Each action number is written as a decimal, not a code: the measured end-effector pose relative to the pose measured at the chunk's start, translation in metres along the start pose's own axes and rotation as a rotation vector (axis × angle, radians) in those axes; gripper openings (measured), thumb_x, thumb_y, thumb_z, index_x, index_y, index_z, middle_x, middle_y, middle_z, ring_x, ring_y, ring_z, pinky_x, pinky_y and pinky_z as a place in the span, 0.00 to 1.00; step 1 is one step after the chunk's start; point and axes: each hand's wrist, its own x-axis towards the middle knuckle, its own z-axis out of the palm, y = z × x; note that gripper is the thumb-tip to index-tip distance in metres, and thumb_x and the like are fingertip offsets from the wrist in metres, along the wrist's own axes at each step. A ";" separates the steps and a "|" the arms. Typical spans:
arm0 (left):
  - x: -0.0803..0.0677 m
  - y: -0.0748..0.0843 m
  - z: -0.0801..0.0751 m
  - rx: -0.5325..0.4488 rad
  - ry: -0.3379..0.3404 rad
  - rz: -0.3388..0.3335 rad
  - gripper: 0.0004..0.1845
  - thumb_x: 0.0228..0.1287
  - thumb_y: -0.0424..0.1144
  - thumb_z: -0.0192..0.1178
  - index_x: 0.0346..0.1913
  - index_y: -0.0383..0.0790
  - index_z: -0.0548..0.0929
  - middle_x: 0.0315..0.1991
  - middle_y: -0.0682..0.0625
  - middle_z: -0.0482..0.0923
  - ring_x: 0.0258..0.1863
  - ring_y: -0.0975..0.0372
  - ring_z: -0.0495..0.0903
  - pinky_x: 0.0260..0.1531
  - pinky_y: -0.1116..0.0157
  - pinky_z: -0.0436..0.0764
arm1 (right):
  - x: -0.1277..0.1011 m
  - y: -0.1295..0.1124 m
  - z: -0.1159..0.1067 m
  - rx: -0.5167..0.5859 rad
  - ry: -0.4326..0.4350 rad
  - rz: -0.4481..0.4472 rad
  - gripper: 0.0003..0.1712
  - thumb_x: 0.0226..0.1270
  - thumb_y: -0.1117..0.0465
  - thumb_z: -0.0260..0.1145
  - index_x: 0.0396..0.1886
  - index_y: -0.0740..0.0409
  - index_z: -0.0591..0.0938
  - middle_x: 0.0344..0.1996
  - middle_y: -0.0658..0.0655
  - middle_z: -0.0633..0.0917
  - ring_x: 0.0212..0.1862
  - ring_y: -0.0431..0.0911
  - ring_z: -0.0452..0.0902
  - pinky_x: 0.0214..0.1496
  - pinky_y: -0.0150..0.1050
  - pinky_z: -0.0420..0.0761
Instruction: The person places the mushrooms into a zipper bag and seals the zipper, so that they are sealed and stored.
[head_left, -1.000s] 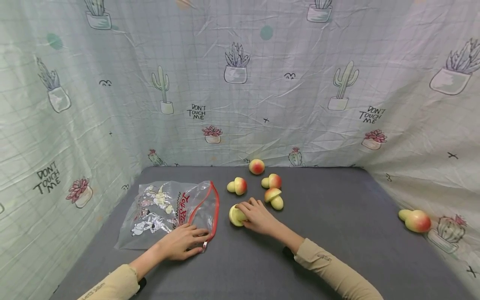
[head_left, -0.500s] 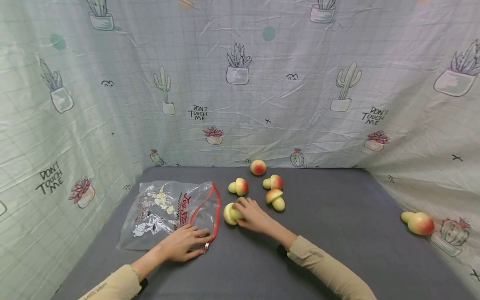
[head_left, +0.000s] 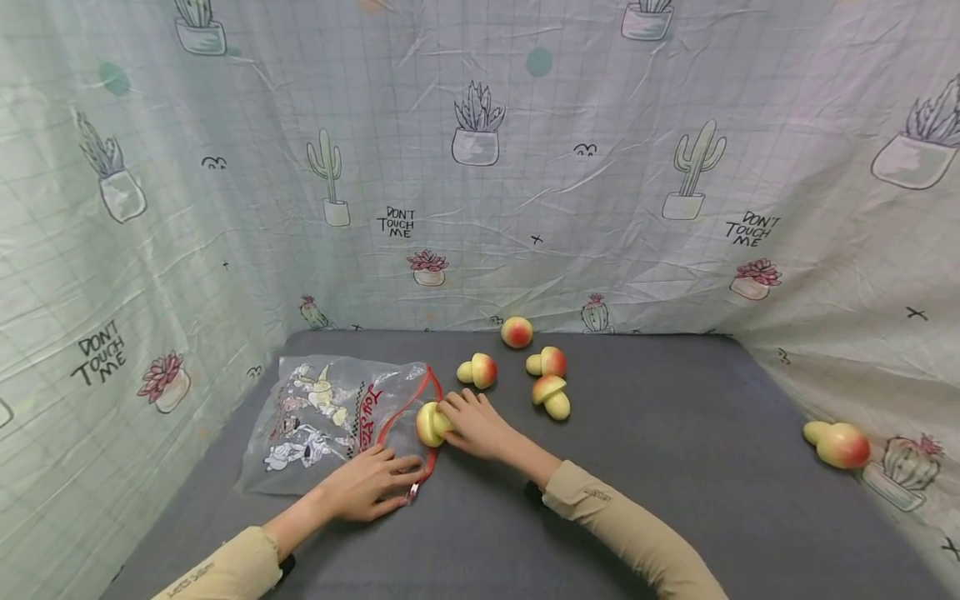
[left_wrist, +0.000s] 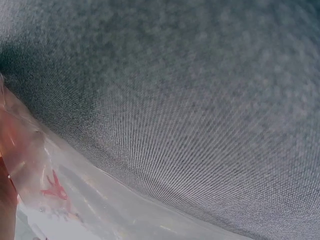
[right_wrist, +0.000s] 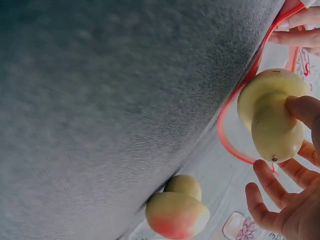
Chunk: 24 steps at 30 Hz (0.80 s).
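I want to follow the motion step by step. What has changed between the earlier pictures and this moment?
The right hand has carried the toy mushroom it grips leftward across the grey mat, from beside the other mushrooms to the red-edged mouth of the plastic bag. The left hand stays pressed on the bag's near corner. The other mushrooms and the bag have not moved.

- A makeshift recording booth rather than a lived-in room.
- A pale cloth backdrop (head_left: 525, 192) printed with potted cacti and "DON'T TOUCH ME" closes in three sides, creased and hanging loose.
- A flat grey fabric surface (head_left: 660, 467) serves as the work area.
- Toy mushrooms (head_left: 550, 397) and a printed zip bag (head_left: 330, 412) lie on it like staged props.
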 end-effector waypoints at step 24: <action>0.005 -0.007 -0.001 0.029 -0.007 0.075 0.23 0.56 0.54 0.55 0.56 0.55 0.74 0.51 0.54 0.76 0.34 0.62 0.72 0.39 0.59 0.67 | 0.030 -0.003 0.015 -0.075 -0.025 0.019 0.21 0.58 0.47 0.59 0.50 0.48 0.73 0.43 0.47 0.78 0.40 0.44 0.68 0.39 0.39 0.67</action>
